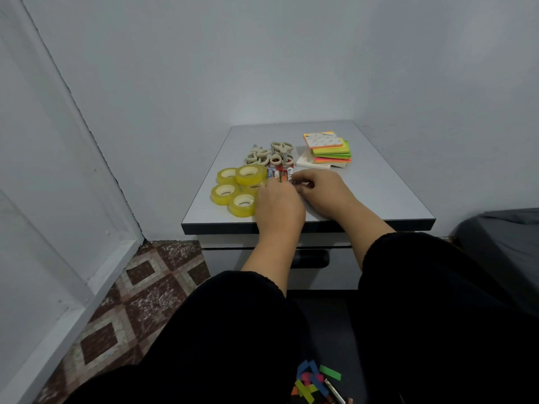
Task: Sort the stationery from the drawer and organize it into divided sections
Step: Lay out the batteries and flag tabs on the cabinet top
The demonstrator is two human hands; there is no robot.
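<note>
The fingers of the right hand (318, 188) curl in toward the near ends of a small row of glue sticks (281, 174), and seem to pinch one of them, though the tips are too small and blurred to be sure; the left hand (277, 204) lies knuckles-up over the same spot, its fingers hidden beneath it, so whether they are spread or gripping cannot be told. The sticks lie side by side on the grey cabinet top (364, 193), between the two hands and a heap of pale-handled scissors (269, 154) just behind. Touching or just beside the left hand sit the yellow tape rolls (237, 186), some overlapping. A stack of bright sticky notes (328, 150) stands further right, apart from the hands. With both hands crowding one tight spot, the likely slip is a round stick rolling into the scissors or off toward the front edge. The left wrist could also nudge the nearest roll, which lies close to the cabinet's left edge, and mix the groups already laid out. The drawer (262, 258) below looks closed.
</note>
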